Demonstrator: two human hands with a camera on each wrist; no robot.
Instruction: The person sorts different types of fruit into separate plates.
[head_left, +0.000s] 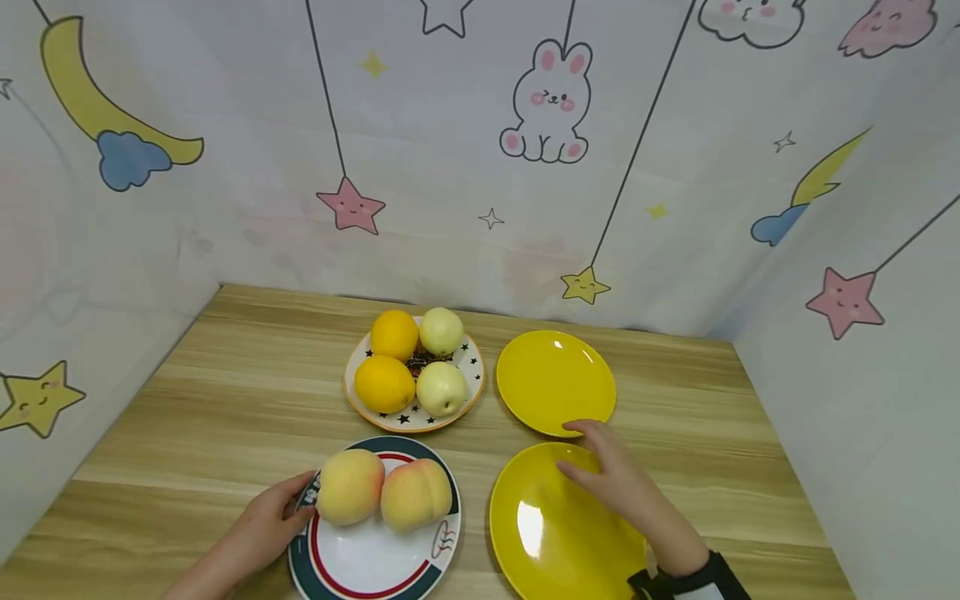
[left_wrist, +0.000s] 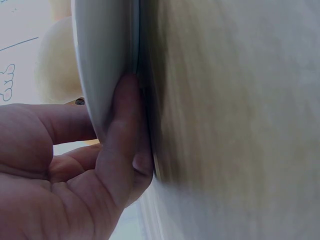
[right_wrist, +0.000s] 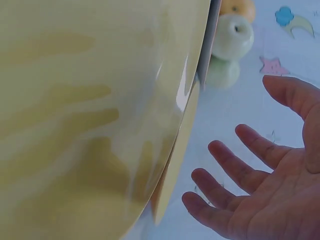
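My left hand (head_left: 268, 523) grips the left rim of a white plate (head_left: 360, 557) with a dark green border and red ring. In the left wrist view the thumb is over the rim and fingers (left_wrist: 122, 145) reach under the plate. Two peaches, one on the left (head_left: 350, 487) and one on the right (head_left: 416, 495), lie on it. Over the nearer, larger yellow plate (head_left: 525, 500) hovers my right hand (head_left: 617, 475), its fingers spread and holding nothing. The right wrist view shows those fingers (right_wrist: 235, 167) apart from the plate's surface.
Behind the peaches, a star-patterned plate (head_left: 475, 379) carries two oranges (head_left: 385, 383) and two pale green apple-like fruits (head_left: 442, 388). A smaller yellow plate (head_left: 556, 379) lies at the back right, close to the larger one. A printed cloth (head_left: 450, 150) hangs around the wooden table (head_left: 247, 375).
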